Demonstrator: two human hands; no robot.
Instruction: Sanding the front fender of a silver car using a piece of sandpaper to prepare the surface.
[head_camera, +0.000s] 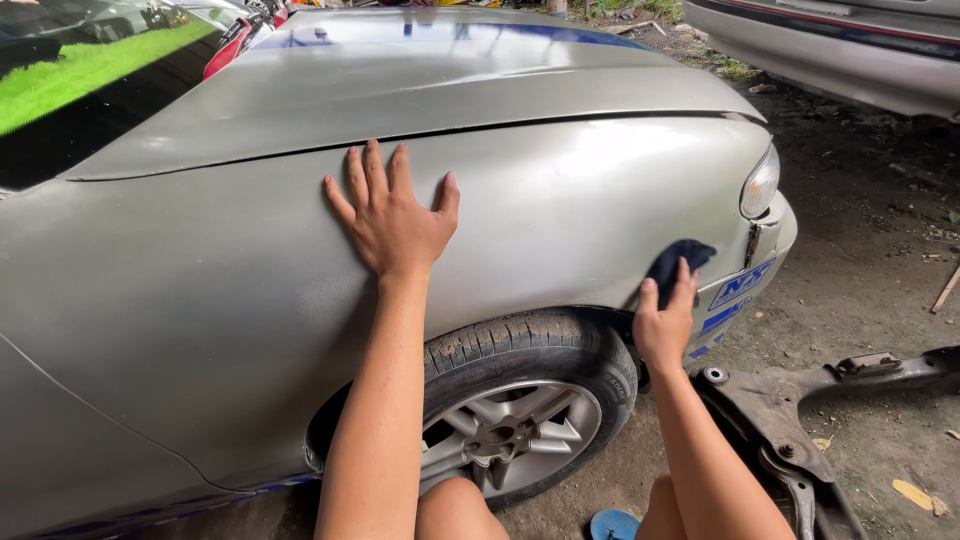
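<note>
My left hand (392, 215) lies flat with fingers spread on the silver car fender (200, 290), just below the hood seam. My right hand (664, 320) presses a dark blue cloth (678, 262) against the fender's front end, above the front edge of the tyre (530, 345) and near the headlight (760, 182). The silver alloy wheel (510, 435) sits below, between my forearms. Both knees show at the bottom edge.
A dark metal car part (800, 420) lies on the dirt ground at the right. Another silver car (830, 45) stands at the top right. A blue sticker (740, 285) marks the bumper corner. A blue sandal (613, 524) shows at the bottom.
</note>
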